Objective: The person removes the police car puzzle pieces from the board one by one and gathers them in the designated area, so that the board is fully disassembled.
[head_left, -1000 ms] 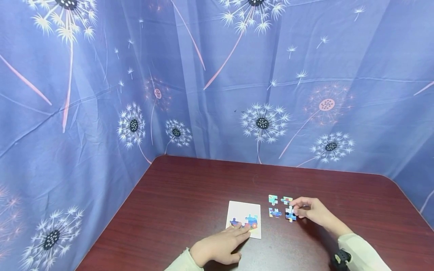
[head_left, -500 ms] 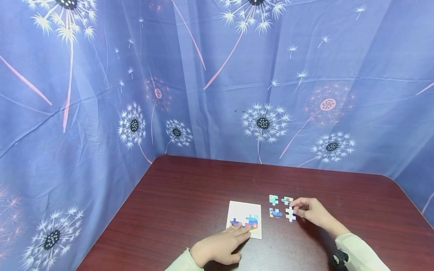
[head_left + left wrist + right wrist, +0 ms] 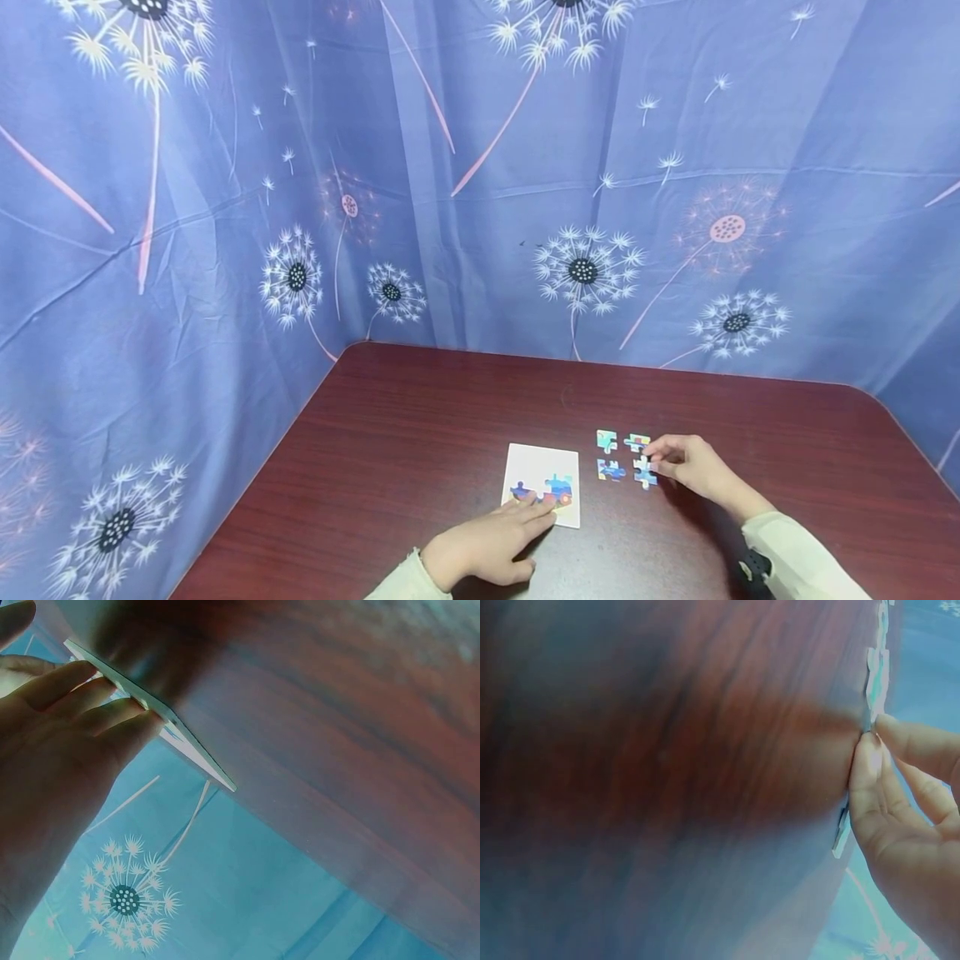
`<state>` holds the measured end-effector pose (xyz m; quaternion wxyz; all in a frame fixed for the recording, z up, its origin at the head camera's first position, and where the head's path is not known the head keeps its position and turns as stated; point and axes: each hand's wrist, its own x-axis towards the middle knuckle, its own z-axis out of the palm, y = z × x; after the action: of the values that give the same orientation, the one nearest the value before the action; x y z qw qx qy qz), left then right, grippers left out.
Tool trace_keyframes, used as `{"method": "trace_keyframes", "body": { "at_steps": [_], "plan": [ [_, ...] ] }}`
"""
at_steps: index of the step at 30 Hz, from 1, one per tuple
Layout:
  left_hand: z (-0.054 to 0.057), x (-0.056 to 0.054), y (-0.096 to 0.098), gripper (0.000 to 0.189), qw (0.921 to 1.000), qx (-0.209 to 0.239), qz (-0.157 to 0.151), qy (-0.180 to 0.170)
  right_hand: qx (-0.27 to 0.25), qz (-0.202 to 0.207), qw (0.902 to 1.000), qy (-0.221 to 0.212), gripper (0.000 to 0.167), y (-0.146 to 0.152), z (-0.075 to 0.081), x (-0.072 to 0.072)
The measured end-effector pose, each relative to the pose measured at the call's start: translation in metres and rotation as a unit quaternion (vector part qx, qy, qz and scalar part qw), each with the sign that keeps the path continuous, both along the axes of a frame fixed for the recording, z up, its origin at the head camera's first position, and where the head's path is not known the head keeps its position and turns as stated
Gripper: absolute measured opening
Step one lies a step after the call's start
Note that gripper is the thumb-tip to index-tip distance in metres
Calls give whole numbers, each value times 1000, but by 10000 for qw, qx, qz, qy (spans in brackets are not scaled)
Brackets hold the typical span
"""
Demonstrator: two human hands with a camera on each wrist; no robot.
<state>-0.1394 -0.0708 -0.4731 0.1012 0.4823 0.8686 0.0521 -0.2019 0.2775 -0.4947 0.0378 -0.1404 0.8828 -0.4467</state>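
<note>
My left hand (image 3: 491,537) lies with straight fingers on the lower part of a white puzzle board (image 3: 542,460). A picture of a blue train (image 3: 558,487) shows on the board, partly covered by the fingers. To the right, my right hand (image 3: 693,468) pinches the edge of a jigsaw piece (image 3: 644,477) between thumb and forefinger, low over the table. In the right wrist view, the fingertips (image 3: 866,750) meet at the thin edge of a piece. Beside it lie a blue piece (image 3: 611,470), a green piece (image 3: 606,441) and a piece with red (image 3: 637,442).
The dark red wooden table (image 3: 420,417) has rounded far corners. A blue curtain (image 3: 480,250) with dandelion prints hangs behind it and along its left side. A dark device (image 3: 756,567) is worn on the right wrist, at the pale sleeve.
Both hands stay nearly where they were. The jigsaw piece at the right fingertips has shifted very slightly, and its glare has changed. The head view has moved a little.
</note>
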Motion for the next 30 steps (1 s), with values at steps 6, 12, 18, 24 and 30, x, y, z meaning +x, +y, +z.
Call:
{"method": "trace_keyframes", "body": {
  "at_steps": [6, 12, 18, 24, 30],
  "plan": [
    [1, 0, 1, 63, 9996, 11, 134, -260, 41, -52, 10000, -27, 14, 1, 2, 0],
    [1, 1, 2, 62, 9993, -31, 182, -329, 138, -51, 9999, 85, 13, 1, 2, 0],
    [0, 1, 2, 61, 9996, -14, 153, -252, 123, -55, 9999, 64, 14, 1, 2, -1],
    [-1, 0, 1, 61, 9995, -3, 153, -286, 60, -84, 9999, 127, 14, -3, 5, 1],
    [-1, 0, 1, 62, 9993, 23, 150, -337, 13, 15, 9996, 287, 15, -10, 8, 3]
  ]
}}
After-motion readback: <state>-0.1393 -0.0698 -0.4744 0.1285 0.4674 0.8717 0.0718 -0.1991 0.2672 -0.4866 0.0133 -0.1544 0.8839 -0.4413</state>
